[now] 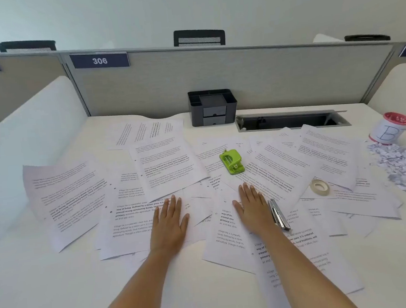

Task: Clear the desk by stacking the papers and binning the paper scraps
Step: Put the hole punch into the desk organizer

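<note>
Counts: two hands, one green hole punch [232, 161], one stapler [278, 214], one tape roll [319, 187], one red-rimmed cup [388, 129] marked B, and one heap of paper scraps [404, 165]. The papers [168, 161] number well over a dozen but overlap too much for an exact count.
Papers: white printed sheets with bold lines of text, lying loose across the desk [61, 289] on every side of the hole punch, which sits on them.
Scraps: small white torn bits, far right of the hole punch, touching the cup's base.
Left hand [169, 228]: flat, palm down, fingers straight, resting on sheets nearer than the hole punch and to its left. It grips nothing.
Right hand [254, 209]: flat, palm down, on sheets just nearer than the hole punch, with the stapler beside it. It grips nothing.
</note>
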The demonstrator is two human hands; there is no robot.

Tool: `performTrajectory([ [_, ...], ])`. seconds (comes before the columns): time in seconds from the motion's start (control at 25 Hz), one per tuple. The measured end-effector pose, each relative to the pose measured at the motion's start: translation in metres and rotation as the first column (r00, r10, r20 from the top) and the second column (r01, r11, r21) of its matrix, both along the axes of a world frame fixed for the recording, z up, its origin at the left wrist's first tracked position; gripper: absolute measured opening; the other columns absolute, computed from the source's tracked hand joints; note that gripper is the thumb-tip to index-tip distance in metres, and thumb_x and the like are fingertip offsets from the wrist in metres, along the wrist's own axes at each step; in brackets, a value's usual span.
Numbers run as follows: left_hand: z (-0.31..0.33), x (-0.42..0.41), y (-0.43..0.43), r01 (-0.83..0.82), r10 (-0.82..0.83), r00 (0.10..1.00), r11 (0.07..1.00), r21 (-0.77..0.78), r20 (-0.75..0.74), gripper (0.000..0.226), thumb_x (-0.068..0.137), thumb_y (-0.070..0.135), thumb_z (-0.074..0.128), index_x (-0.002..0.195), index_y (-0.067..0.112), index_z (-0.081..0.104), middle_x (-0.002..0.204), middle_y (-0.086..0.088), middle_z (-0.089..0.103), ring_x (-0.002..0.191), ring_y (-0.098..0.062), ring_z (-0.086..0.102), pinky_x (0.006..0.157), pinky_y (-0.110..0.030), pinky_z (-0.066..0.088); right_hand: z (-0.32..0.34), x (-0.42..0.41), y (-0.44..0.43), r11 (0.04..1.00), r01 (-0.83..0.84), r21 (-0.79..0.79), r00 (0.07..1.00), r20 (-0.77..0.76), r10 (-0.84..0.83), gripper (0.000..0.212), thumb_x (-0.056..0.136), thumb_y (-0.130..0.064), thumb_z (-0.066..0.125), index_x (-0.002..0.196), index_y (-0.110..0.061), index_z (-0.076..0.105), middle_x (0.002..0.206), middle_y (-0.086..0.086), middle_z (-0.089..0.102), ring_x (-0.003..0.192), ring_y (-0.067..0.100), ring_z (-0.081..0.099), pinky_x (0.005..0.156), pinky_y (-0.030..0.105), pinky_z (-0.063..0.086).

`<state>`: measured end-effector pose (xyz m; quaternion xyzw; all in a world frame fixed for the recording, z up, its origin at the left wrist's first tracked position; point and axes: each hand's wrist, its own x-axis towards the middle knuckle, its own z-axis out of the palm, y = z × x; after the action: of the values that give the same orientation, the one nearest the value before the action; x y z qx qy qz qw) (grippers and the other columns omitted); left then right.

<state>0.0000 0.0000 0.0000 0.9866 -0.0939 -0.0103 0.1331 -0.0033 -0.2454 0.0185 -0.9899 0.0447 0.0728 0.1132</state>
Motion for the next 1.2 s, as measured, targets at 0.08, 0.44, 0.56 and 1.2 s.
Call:
performTrajectory([
  [0.08,0.0,0.0,0.001,-0.011,0.013,0.999,0.999,-0.033,0.042,0.094,0.073,0.068,-0.022,0.151,0.022,0.002,0.159,0.007,-0.003,0.147,-0.012,-0.005,0.118,-0.032,-0.009,0.007,-0.001,-0.001,0.999,0.012,0.04,0.999,0.049,-0.014,0.074,0.093,-0.06,0.005,0.152,-0.014,0.005,0.16,0.004,0.001,0.148,0.02,0.001,0.118,0.032,0.0],
  [0.44,0.0,-0.001,0.001,-0.036,0.036,0.999,0.999,0.014,0.018,0.086,0.076,0.058,-0.015,0.151,0.023,0.007,0.159,0.006,0.001,0.147,-0.012,-0.002,0.118,-0.031,-0.007,0.023,-0.024,-0.029,0.954,0.297,0.037,0.932,0.207,-0.298,0.061,0.092,-0.032,0.055,0.145,-0.014,0.03,0.147,0.006,0.034,0.133,0.023,0.033,0.106,0.034,0.033],
  [0.56,0.001,-0.002,0.001,-0.037,0.037,0.999,0.999,0.015,0.019,0.086,0.076,0.058,-0.015,0.152,0.023,0.007,0.159,0.007,0.001,0.147,-0.012,-0.002,0.118,-0.031,-0.007,0.024,-0.033,-0.035,0.915,0.403,-0.005,0.906,0.141,-0.398,0.063,0.088,-0.04,0.059,0.139,-0.012,0.036,0.139,0.009,0.039,0.126,0.025,0.037,0.101,0.034,0.036],
  [1.2,0.0,-0.004,0.0,-0.044,0.046,0.997,0.998,-0.042,0.057,0.083,0.08,0.056,-0.008,0.15,0.021,0.021,0.158,0.004,0.014,0.147,-0.015,0.009,0.118,-0.032,0.0,0.066,-0.006,-0.032,-0.48,0.427,0.766,0.612,-0.636,-0.47,0.017,0.093,-0.015,0.057,0.082,-0.002,0.057,0.079,0.013,0.056,0.069,0.02,0.053,0.062,0.03,0.044],
])
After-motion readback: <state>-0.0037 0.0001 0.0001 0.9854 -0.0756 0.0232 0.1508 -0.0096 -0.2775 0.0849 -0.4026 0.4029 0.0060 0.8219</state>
